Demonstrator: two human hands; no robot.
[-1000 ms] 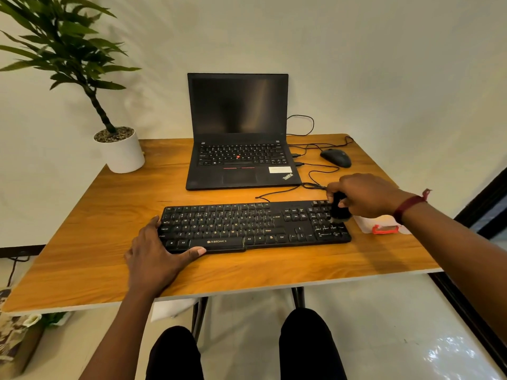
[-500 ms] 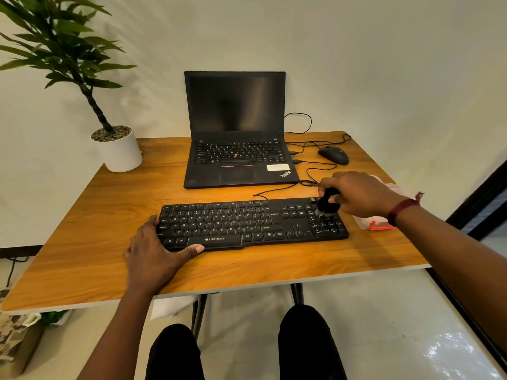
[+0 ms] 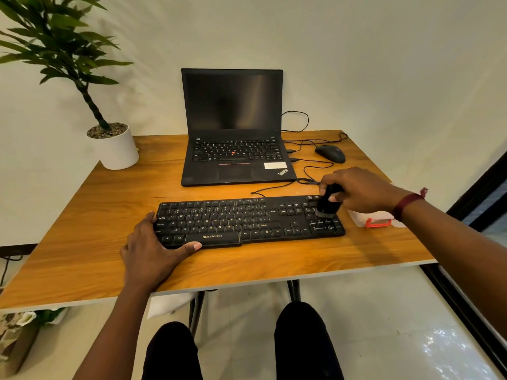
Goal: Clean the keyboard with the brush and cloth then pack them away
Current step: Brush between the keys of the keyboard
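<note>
Task's things: the black full-size plastic keyboard (image 3: 249, 220) lies flat on the wooden table (image 3: 82, 229), in front of the open black laptop (image 3: 233, 127). The short black stubby-handled brush (image 3: 327, 202) stands on the number pad at the keyboard's right end, bristles down on the keys.
Right hand: the right hand (image 3: 359, 189) is clasped round the brush handle from above, thumb and fingers wrapped on it.
Left hand: the left hand (image 3: 153, 250) lies spread and flat at the keyboard's left end, fingers on the side edge and thumb stretched along the front edge, bracing it.
Step in hand: brushing, probably; the cloth stage and packing away look undone.
How the keyboard handles: likely light, stiff and apt to slide on the smooth wood, so bracing an end seems wise. Its cable trails behind and may tug.
How the brush handles: light, rigid handle, soft bristles; best held by the handle, well above the bristles.
Cloth: cannot be made out.
Containers: a pale translucent pouch with a red-orange clip (image 3: 375, 219) lies just beside the keyboard's right end, partly under the right wrist; its contents cannot be told. The white round pot (image 3: 116, 152) holds gravel and a green plant.
</note>
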